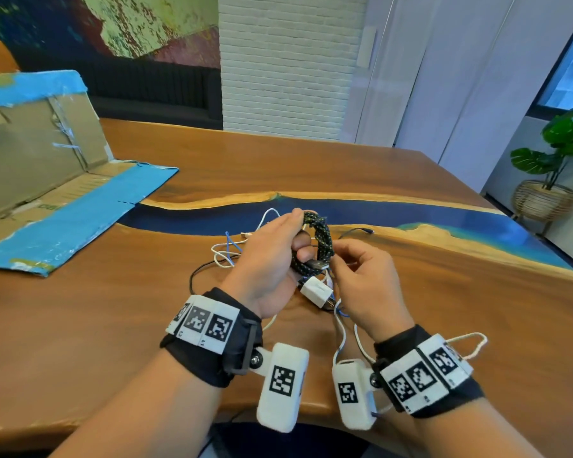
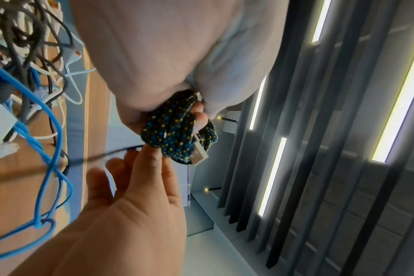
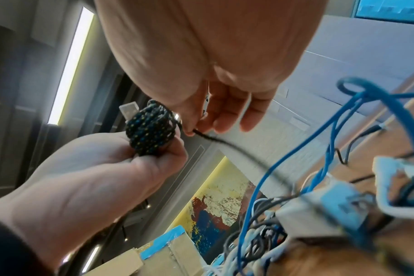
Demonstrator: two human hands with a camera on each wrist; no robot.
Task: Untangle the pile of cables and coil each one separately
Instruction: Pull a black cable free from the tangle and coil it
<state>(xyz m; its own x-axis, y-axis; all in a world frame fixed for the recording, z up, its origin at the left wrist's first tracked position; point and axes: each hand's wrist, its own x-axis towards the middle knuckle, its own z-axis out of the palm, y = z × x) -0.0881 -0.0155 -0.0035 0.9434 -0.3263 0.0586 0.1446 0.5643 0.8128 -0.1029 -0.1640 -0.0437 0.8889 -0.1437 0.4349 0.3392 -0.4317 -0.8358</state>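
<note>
Braided cable coil (image 1: 315,241) half-hidden in left hand's (image 1: 268,259) grip; right hand (image 1: 366,285) pinches its tail.

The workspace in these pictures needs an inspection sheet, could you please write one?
Surface: wooden table with a blue band across it.
Job's things: braided cable coiled in the air; loose pile of cables under the hands.
Clutter: flattened cardboard at the left; white charger in the pile.
Grippers: left hand grips the coil; right hand pinches its thin black tail.
Cables: blue cable, white and black ones, still tangled.
Surroundings: white brick wall, potted plant.
</note>
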